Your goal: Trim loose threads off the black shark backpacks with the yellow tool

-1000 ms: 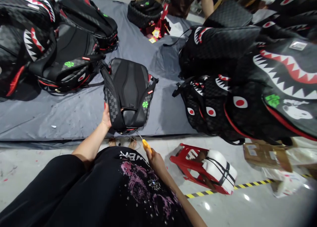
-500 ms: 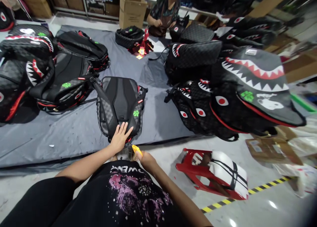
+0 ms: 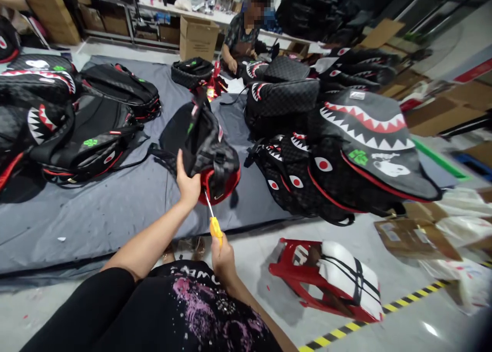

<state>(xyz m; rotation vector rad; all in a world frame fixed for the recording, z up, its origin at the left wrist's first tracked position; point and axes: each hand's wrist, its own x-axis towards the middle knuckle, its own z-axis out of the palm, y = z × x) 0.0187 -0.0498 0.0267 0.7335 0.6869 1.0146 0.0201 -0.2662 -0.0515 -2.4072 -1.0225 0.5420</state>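
A black checkered backpack with red trim is tilted up on the grey sheet in front of me. My left hand grips its near left edge, thumb up against the back panel and the other fingers largely hidden. In my right hand is a yellow-handled tool with a thin metal shaft, held below the bag. The shaft points up to the red-lined part at the bag's lower end, and its tip is at or just inside the red edge; I cannot tell which.
Shark-mouth backpacks are piled on the right, more backpacks lie left. Beyond are red tags and a co-worker handling a bag. A red stool with a white pad stands on the floor to my right. The grey sheet covers the work surface.
The backpack, lying flat before, is now tipped up and turned. My left hand has gone from resting spread on it to gripping its edge. The yellow-handled tool now points up at the red lining.
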